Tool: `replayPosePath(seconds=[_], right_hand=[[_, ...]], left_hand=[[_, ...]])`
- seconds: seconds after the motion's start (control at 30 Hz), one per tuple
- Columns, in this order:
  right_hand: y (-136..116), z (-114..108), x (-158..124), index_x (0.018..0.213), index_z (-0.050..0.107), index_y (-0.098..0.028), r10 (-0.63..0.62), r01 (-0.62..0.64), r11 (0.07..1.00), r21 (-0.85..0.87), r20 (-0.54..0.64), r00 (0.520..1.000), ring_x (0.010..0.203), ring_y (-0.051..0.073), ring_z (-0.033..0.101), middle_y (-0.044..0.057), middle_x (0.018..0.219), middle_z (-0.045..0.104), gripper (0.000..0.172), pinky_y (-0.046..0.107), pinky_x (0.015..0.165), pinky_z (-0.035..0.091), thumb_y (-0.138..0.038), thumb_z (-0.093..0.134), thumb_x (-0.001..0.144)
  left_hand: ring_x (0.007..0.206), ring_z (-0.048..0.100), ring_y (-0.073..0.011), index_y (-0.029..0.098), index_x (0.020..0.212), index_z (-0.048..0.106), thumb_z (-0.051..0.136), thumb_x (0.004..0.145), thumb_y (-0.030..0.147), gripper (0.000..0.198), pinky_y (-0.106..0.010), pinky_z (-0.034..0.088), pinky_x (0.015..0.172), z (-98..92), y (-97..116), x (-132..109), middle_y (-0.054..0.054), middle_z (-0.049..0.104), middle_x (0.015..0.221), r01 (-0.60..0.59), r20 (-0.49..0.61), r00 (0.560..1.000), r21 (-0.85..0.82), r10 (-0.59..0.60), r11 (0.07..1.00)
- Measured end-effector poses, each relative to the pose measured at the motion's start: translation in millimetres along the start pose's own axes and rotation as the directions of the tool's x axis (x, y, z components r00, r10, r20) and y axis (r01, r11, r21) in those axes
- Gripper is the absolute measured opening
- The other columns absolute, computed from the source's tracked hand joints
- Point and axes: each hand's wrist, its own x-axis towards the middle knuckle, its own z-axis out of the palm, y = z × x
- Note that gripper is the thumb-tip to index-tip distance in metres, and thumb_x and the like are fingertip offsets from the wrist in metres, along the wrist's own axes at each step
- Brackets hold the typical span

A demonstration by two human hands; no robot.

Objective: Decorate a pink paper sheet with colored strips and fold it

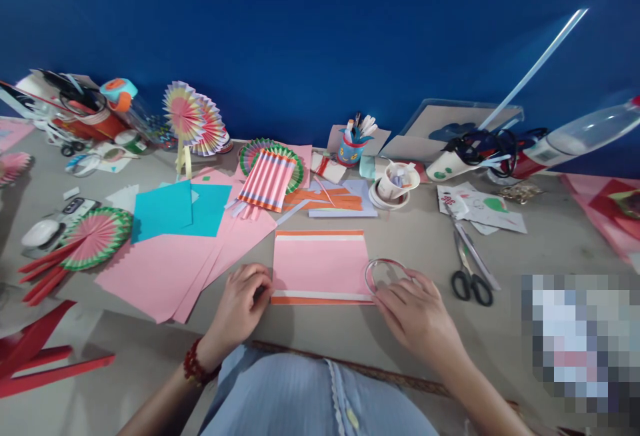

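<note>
A pink sheet of paper (320, 263) lies flat in front of me, with a white and an orange strip along its far and near edges. My left hand (245, 303) is closed, its thumb and forefinger pinched at the sheet's near left corner. At the near right corner rests my right hand (413, 309), fingers curled around the near side of a thin, see-through ring that looks like a roll of tape (367, 275). Part of that ring is hidden under the fingers. Whether a tape end runs from it cannot be made out.
Black-handled scissors (470, 283) and a utility knife (477, 256) lie at right. Blue paper (163, 213) and pink sheets (160, 273) spread leftward. Behind are a pleated pink paper (269, 179), orange scraps (325, 199), a paper cup (397, 179) and a pen cup (353, 149).
</note>
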Motion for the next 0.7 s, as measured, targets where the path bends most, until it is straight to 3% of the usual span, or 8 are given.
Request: replayPosePath(seconds=[0.43,0.7], right_hand=[[0,0,-2,0.079,0.065,-0.021,0.003,-0.002,1.0,-0.028,0.031,1.0,0.07,0.016,0.056,0.001,0.068,0.063,0.027,0.039,0.1,0.03,-0.017,0.044,0.096],[-3,-2,2,0.077,0.062,-0.02,0.066,-0.066,0.997,-0.025,0.002,0.998,0.069,0.016,0.055,0.001,0.07,0.065,0.026,0.039,0.099,0.03,-0.021,0.044,0.097]], left_hand=[[0.096,0.056,-0.0234,0.02,0.085,0.059,0.05,0.094,0.022,0.013,-0.039,0.042,0.082,5.7,-1,-3,-0.007,0.063,0.101,-0.021,0.007,1.0,0.093,0.02,0.995],[0.101,0.054,-0.0252,0.021,0.087,0.058,0.051,0.092,0.021,0.009,-0.04,0.042,0.085,11.2,-1,-9,-0.007,0.061,0.106,-0.029,-0.028,0.999,0.144,0.033,0.989]])
